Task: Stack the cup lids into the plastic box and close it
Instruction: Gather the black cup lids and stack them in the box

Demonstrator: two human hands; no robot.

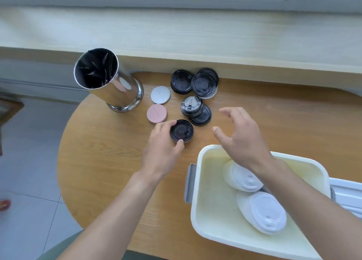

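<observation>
I'm pinching one black lid [181,130] on the table [101,161] with my left hand [164,144]; my right hand [242,134] is hovering spread above the plastic box [205,181]; I'm aiming to lift it level and nest it squarely

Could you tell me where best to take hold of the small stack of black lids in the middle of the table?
Take the black lid stack by its rim, from above, pinching opposite sides. It lies flat, overlapping another black lid, so the sides are its only free edges.

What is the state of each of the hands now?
Left hand: grips a black lid on the table.
Right hand: open, holding nothing, above the box.
</observation>
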